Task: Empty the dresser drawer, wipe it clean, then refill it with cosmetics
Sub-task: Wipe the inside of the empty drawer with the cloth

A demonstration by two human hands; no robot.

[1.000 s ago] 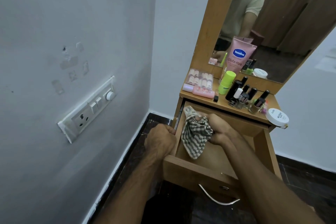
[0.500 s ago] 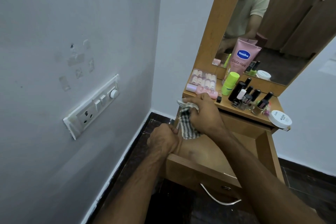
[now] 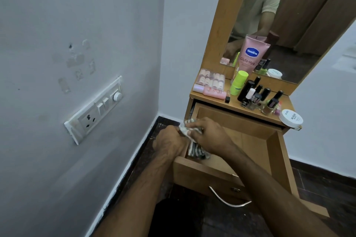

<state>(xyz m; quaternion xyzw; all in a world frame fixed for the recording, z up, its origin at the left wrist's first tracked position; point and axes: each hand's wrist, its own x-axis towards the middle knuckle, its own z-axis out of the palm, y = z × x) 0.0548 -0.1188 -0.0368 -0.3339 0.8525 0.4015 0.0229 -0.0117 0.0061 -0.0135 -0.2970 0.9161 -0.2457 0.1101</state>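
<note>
From the head camera, the right hand curls around a striped cloth at the left wall of the pulled-out drawer. The left hand grips that wall's top edge, fingers curled and touching the cloth. Cosmetics stand on the dresser top.

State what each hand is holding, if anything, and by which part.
The right hand grips the cloth by its bunched upper end. The left hand grips the drawer by its left wall.
</note>
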